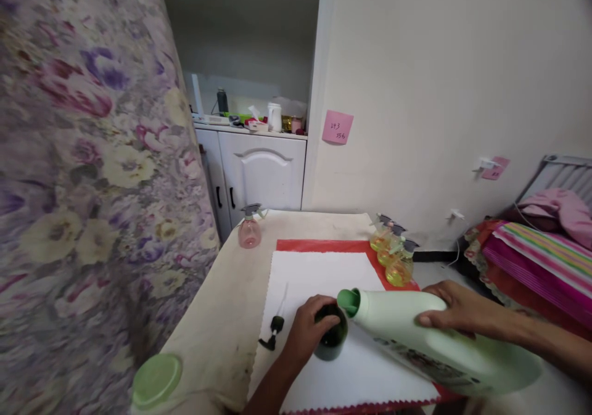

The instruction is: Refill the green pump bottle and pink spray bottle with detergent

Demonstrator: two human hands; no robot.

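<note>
My right hand (456, 309) grips a large pale green bottle (416, 332), tipped on its side with its open spout (349, 299) over a small dark cup (332, 336). My left hand (308, 328) is wrapped round that cup, which stands on a white cloth (319, 279). A black spray-pump head (274, 332) lies on the cloth just left of my left hand. A green cap (156, 379) lies near the table's front left corner.
A pink spray bottle (250, 227) stands at the table's back left; three yellow spray bottles (392, 248) at the back right. A flowered curtain (83, 174) hangs on the left, a white cabinet (259, 168) behind, a bed with striped bedding (536, 248) on the right.
</note>
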